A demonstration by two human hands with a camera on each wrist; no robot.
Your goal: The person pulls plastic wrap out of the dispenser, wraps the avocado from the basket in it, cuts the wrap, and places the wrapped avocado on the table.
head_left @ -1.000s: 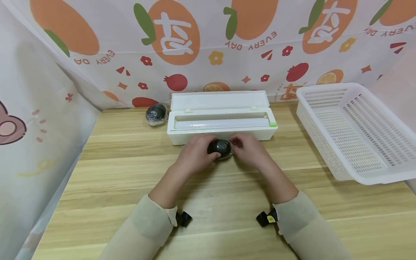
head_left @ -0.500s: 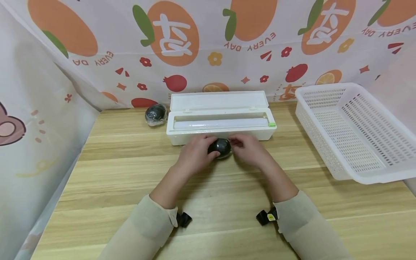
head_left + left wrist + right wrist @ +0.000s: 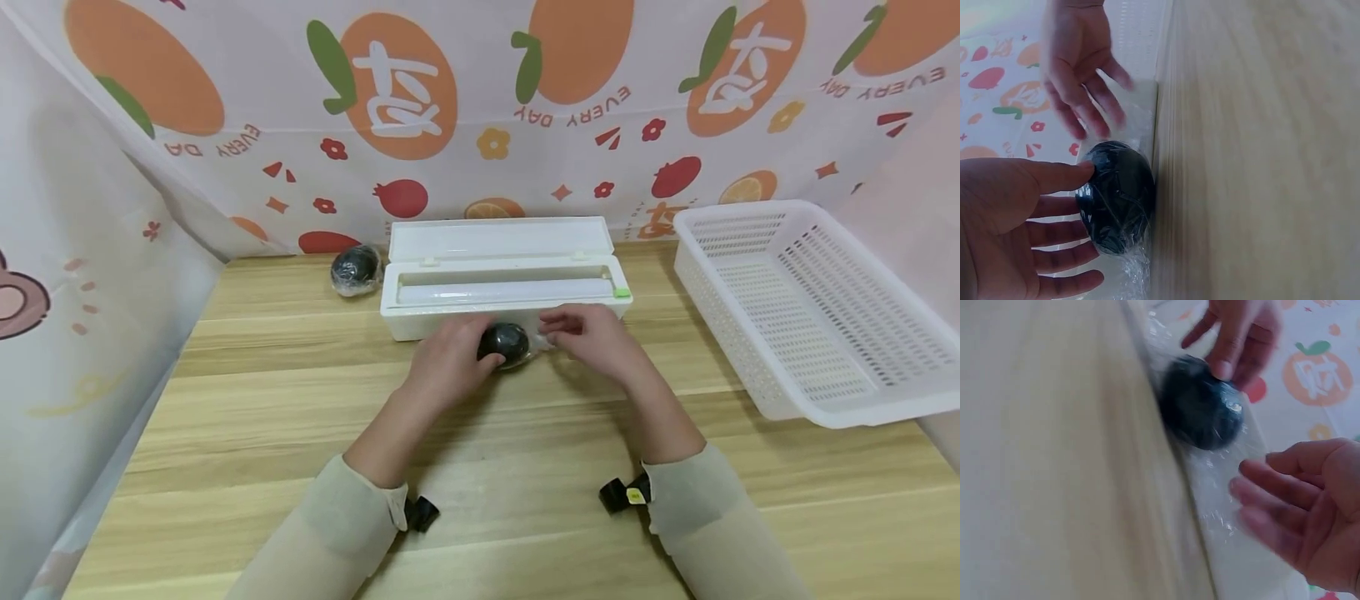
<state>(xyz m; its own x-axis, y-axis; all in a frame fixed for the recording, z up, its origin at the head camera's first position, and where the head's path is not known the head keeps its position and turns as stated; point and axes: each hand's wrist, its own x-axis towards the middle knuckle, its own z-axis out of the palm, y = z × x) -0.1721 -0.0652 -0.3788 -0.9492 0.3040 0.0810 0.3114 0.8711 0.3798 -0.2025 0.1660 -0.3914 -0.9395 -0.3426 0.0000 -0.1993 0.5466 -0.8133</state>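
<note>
A dark, egg-shaped avocado (image 3: 507,343), wrapped in shiny cling film, sits in front of a long white cling film box. My left hand (image 3: 452,354) holds it from the left; in the left wrist view the thumb lies on its top side and the fingers reach along it. A crinkled tail of clear film (image 3: 542,342) sticks out at its right. My right hand (image 3: 588,337) is just right of this tail. In the right wrist view that hand (image 3: 1310,512) has loosely bent, spread fingers, apart from the avocado (image 3: 1200,403), with nothing visible between them.
Behind the hands, the white cling film box (image 3: 427,325) stands with its lid raised, a film roll (image 3: 502,291) and a green slider (image 3: 621,292) showing. Another wrapped avocado (image 3: 356,269) lies left of it. A white plastic basket (image 3: 780,392) is at the right. Patterned cloth hangs behind the table.
My right hand has moved a little to the right, away from the avocado, and more of the film tail shows. The left hand keeps its hold. The head view has shifted slightly.
</note>
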